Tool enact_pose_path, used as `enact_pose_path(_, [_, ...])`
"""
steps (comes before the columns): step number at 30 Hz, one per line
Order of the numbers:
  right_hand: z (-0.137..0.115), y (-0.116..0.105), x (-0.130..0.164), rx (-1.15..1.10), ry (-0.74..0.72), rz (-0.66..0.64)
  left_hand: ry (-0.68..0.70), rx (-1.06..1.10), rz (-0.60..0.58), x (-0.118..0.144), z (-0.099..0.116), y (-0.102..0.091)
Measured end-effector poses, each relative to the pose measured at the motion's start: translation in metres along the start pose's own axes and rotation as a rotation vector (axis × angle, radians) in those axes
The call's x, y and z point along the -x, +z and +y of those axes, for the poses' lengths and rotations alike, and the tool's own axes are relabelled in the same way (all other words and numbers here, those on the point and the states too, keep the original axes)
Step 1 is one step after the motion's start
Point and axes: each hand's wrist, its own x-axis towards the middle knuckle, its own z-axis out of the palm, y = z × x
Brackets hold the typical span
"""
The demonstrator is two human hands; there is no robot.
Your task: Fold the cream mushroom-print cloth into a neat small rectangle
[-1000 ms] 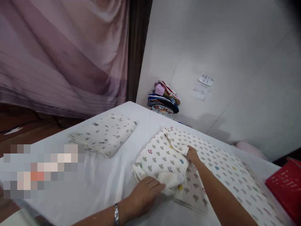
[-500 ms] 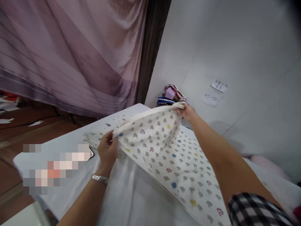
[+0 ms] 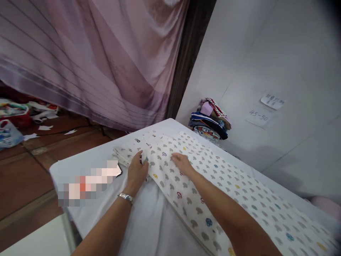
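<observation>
Across the white counter (image 3: 149, 227) in front of you lies the mushroom-print cloth (image 3: 226, 188), a long white strip dotted with grey and coloured mushrooms, running from the far left corner down toward your right. Its far end overlaps a smaller folded cloth (image 3: 128, 151) with a sparse grey print, which sits near the counter's left edge. Both of your hands rest on that far end of the mushroom-print cloth, close to each other but apart.

Your left hand (image 3: 137, 170) is at the cloth's left border, fingers together and curled over the edge, right where it meets the folded cloth; whether it pinches the edge or only presses on it cannot be told. A metal bracelet (image 3: 125, 197) circles that wrist. Your right hand (image 3: 182, 163) lies flat on top of the cloth, palm down, fingers pressed together and pointing left, with the strip stretching away beneath your forearm.

Behind the counter, a pile of folded clothes (image 3: 210, 121) leans against the white wall, well apart from your hands. Two paper notes (image 3: 266, 108) are stuck to that wall.
</observation>
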Motion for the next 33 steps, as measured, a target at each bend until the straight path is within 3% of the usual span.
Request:
enact_pose_path(4, [0.003,0.012,0.077,0.353,-0.146,-0.152,0.017,0.038,0.005,-0.001,0.003,-0.003])
enact_pose_path(7, [-0.009,0.027,0.106,0.491,-0.213,-0.252,0.021,0.195,0.025,0.0,0.008,-0.003])
enact_pose_path(11, [-0.021,0.047,0.093,0.497,-0.148,-0.161,-0.075,0.578,-0.064,0.01,0.026,0.006])
enact_pose_path(15, [-0.017,0.059,0.052,0.124,-0.024,0.047,-0.064,0.871,-0.31,0.021,0.036,0.015])
enact_pose_path(17, [-0.012,0.058,0.035,-0.186,0.129,0.128,-0.01,0.791,-0.258,0.02,0.029,0.014])
enact_pose_path(19, [-0.007,0.051,0.026,-0.492,0.239,0.158,0.021,0.537,-0.094,0.014,0.018,0.009])
enact_pose_path(22, [-0.006,0.035,0.021,-0.786,0.25,0.142,0.029,0.107,0.056,0.0,0.006,-0.001])
enact_pose_path(26, [-0.02,0.014,0.019,-0.862,0.223,0.122,0.019,-0.119,-0.065,-0.026,0.014,0.003])
enact_pose_path(33, [-0.044,-0.004,0.011,-0.691,0.198,0.139,-0.121,-0.076,-0.28,-0.079,0.026,0.039])
